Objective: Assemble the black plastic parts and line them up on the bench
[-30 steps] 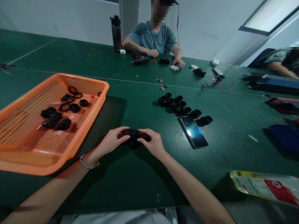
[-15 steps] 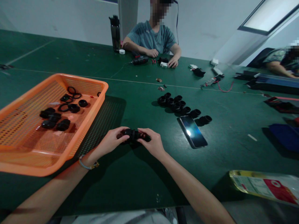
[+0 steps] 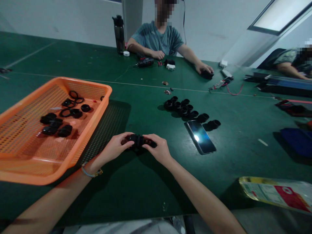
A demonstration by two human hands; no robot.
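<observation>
Both my hands meet over a black plastic fitting point(image 3: 138, 141) just above the green table point(image 3: 146, 182). My left hand point(image 3: 117, 147) pinches its left end and my right hand point(image 3: 158, 150) pinches its right end, fingers curled round it. To the left stands an orange mesh basket point(image 3: 29, 162) holding several black fittings point(image 3: 55, 125) and black rings point(image 3: 73, 95). A cluster of black fittings point(image 3: 185, 109) lies beyond my hands, to the right.
A phone point(image 3: 200, 132) lies face up right of my hands. A printed bag point(image 3: 278, 191) rests at the near right edge. Across the table a person sits with a screwdriver point(image 3: 145, 61), a bottle point(image 3: 119, 31) and small parts. Another person sits far right.
My hands stay on the fitting with hardly any movement. The person opposite has reached a hand out to the right onto a black object.
</observation>
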